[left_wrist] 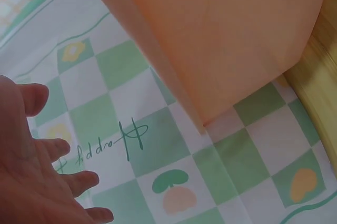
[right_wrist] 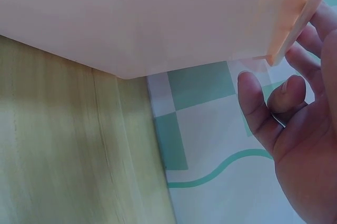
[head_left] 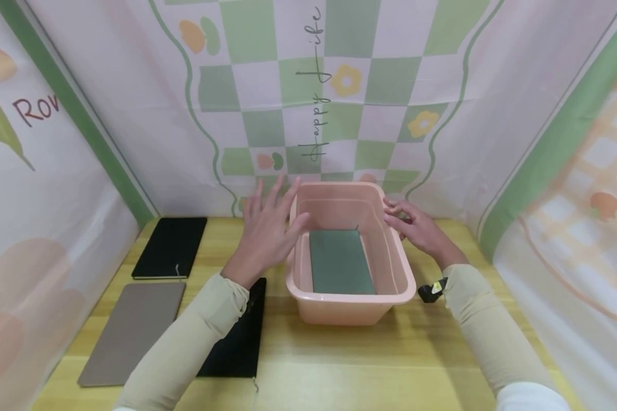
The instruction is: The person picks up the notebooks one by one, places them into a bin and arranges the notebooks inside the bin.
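A pale green, rectangular notebook (head_left: 341, 262) lies inside the deep pink plastic tub (head_left: 344, 311), apparently flat on its floor, with a bit of dark ribbon showing at the far edge. The tub stands upright on the light wood-grain table (head_left: 308, 365).

At the tub's left rim, the left hand (head_left: 267, 231) is held with its fingers spread and grips nothing; its thumb appears over the opening. The right hand (head_left: 413, 225) is at the right rim, fingers loosely bent, some tips seeming to touch the rim's outer edge without a firm hold.

Left of the tub lies a black notebook (head_left: 236, 342), partly under the left forearm, with a thin ribbon trailing. Farther left are a grey-brown notebook (head_left: 133, 334) and, beyond it, another dark black one (head_left: 171, 246). Behind the tub hangs a green-and-white checked cloth (head_left: 262, 125).

A one-sided push by the right hand could turn or slide the tub, since the left does not brace it; tilting would probably let the green notebook slip sideways. The left sleeve might also drag the notebook beneath it or catch its ribbon.
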The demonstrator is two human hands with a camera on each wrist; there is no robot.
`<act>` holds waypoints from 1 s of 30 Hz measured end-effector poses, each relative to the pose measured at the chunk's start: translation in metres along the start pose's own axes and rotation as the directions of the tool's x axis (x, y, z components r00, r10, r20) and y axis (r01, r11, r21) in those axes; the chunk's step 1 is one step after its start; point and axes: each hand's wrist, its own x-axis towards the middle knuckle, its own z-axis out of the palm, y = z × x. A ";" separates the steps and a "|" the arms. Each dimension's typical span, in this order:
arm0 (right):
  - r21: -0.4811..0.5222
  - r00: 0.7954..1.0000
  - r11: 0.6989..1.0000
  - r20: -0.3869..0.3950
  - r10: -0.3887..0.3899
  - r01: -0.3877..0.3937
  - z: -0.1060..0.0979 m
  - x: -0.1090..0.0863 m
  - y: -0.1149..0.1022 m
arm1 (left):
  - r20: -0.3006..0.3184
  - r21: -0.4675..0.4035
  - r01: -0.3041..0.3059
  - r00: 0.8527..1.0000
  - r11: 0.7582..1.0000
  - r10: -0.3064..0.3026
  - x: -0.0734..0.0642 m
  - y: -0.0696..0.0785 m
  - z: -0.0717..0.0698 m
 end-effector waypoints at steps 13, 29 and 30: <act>0.018 1.000 1.000 0.000 -0.004 0.004 -0.001 -0.006 -0.015 | -0.036 -0.005 0.046 0.998 0.999 -0.046 -0.020 -0.014 -0.003; 0.033 1.000 0.999 0.003 0.006 -0.006 -0.001 -0.015 -0.037 | -0.073 -0.040 0.121 0.990 0.992 -0.124 -0.038 -0.044 -0.003; 0.034 1.000 0.999 0.003 0.007 -0.007 -0.001 -0.014 -0.035 | -0.070 -0.040 0.125 0.989 0.991 -0.127 -0.040 -0.046 -0.003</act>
